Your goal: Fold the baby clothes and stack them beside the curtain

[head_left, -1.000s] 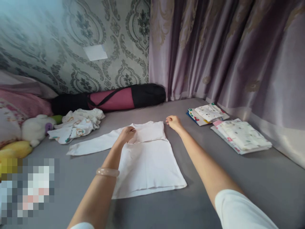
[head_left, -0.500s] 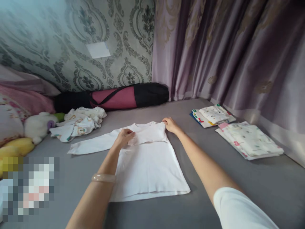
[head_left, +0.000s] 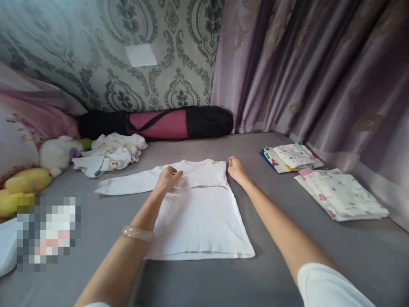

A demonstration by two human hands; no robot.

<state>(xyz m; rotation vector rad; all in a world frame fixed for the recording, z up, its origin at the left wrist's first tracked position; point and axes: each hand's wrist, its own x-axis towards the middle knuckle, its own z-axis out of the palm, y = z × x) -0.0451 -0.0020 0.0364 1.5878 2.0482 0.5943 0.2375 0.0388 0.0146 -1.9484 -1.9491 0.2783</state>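
Note:
A white long-sleeved shirt [head_left: 204, 221] lies flat on the grey bed sheet, its neckline away from me. One sleeve is folded across the chest; the other stretches out to the left. Over the inner part of the folded sleeve is my left hand [head_left: 168, 178], thumb and fingers a little apart, holding nothing. A pale bangle [head_left: 137, 233] circles that wrist. My right hand [head_left: 237, 168] is just off the shirt's right shoulder, fingers curled together with nothing visible in them.
Folded patterned clothes [head_left: 348, 196] and a smaller folded stack [head_left: 294, 157] lie at right. Crumpled white printed clothing [head_left: 111, 153], a white plush toy [head_left: 54, 155] and a yellow plush [head_left: 27, 185] are at left. A long black and maroon bag [head_left: 159, 123] lies along the wall.
My right hand has let go of the shirt's right shoulder and moved slightly off to the right. My left hand's fingers have loosened from the folded sleeve. The view has shifted a little.

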